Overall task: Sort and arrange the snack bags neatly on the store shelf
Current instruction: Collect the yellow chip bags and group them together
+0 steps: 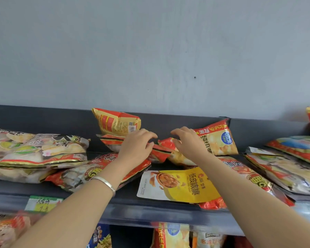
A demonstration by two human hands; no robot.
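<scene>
both arms reach over a dark shelf [129,210] set against a grey wall [150,51]. the left hand [135,146], a silver bracelet [106,183] on its wrist, arches with curled fingers beside a crumpled red bag [161,151]; whether it pinches the bag is unclear. the right hand [188,142] curls its fingertips onto that bag's upper edge. behind the left hand 1 red-and-yellow chip bag [116,122] leans on the back rail, and a chip bag with a blue oval [220,138] leans just right of the right hand. a yellow-and-white pouch [177,187] lies flat near the front edge. pale cracker bags [38,151] are stacked at the left, above a green-and-yellow price tag [43,203].
</scene>
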